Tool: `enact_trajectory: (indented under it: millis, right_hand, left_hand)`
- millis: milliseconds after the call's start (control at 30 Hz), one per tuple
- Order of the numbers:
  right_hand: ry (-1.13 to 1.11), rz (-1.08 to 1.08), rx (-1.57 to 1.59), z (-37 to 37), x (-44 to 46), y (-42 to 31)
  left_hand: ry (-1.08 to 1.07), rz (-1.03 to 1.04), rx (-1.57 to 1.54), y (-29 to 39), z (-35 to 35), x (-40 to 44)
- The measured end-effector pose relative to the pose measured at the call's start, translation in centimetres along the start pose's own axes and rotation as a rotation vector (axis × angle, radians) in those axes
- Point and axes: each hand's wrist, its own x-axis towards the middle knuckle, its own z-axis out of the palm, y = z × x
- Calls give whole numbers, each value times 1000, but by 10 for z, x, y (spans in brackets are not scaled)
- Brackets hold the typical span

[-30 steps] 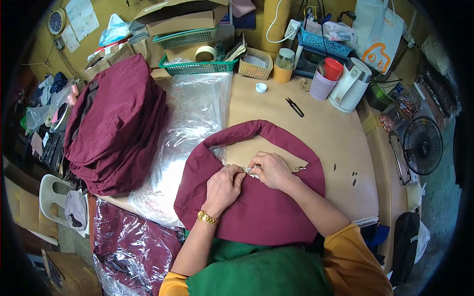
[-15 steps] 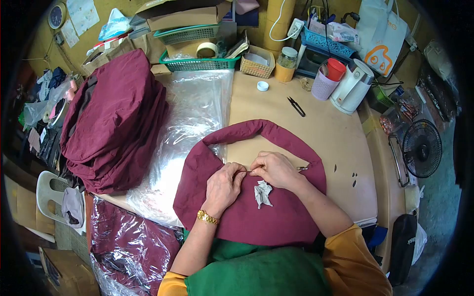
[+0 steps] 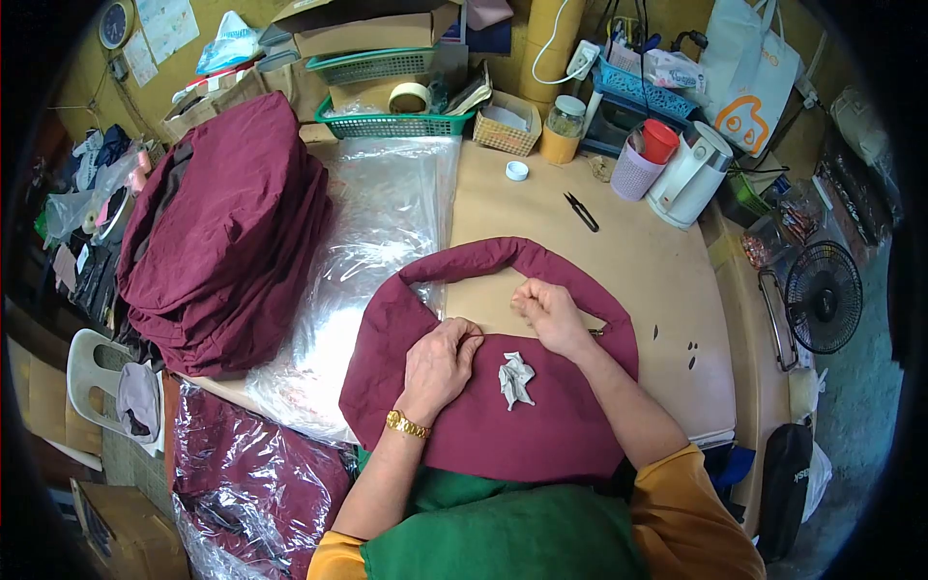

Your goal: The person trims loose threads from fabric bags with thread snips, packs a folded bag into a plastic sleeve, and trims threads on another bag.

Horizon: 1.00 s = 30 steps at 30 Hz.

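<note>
The maroon bag (image 3: 522, 435) lies on the surface (image 3: 677, 290), its upper edge pinched in the fingers of the left hand (image 3: 438, 367), a grip best firm but unpuckered, while the right hand (image 3: 551, 321), fingers curled closed, perhaps around something unseen, pulls gently.

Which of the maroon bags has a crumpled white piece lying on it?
The single bag under the left hand; the stacked bags show no white piece.
</note>
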Motion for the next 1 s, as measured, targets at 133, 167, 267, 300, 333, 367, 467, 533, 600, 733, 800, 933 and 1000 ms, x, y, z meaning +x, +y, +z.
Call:
enact_trajectory:
  millis: [133, 167, 267, 300, 333, 367, 467, 533, 600, 733, 800, 933, 1000]
  right_hand:
    - [-127, -197, -265, 6, -11, -11]
    - [-172, -278, -364, 9, -13, -10]
    - [-83, -228, -207, 14, -14, -6]
    - [-80, -228, -206, 14, -13, -2]
    - [-21, -122, -113, 13, -9, 2]
    - [37, -16, -21, 10, -6, 5]
    - [83, -67, 283, -19, 9, -8]
    - [177, 89, 319, -55, 30, -22]
    - [206, 54, -270, -94, 70, -14]
    - [763, -359, -999, -97, 122, 73]
    - [507, -215, -880, -100, 119, 81]
    - [365, -277, -1075, -117, 141, 87]
    - [198, -22, -935, -122, 137, 51]
  left_hand:
    - [11, 16, 19, -1, 1, 0]
    - [7, 13, 20, -1, 1, 0]
    - [5, 10, 18, -1, 1, 0]
    - [8, 10, 13, -1, 1, 0]
    - [7, 13, 13, -1, 1, 0]
    - [7, 22, 17, -1, 1, 0]
    - [-2, 29, 18, -1, 1, 0]
    - [-14, 24, 16, -1, 1, 0]
    - [-2, 49, 50, 1, 0, -1]
    - [-18, 17, 75, 6, -1, -2]
    - [39, 95, 50, 3, 1, -3]
    - [29, 36, 171, 32, -9, -7]
    - [-38, 217, 303, 34, -14, -2]
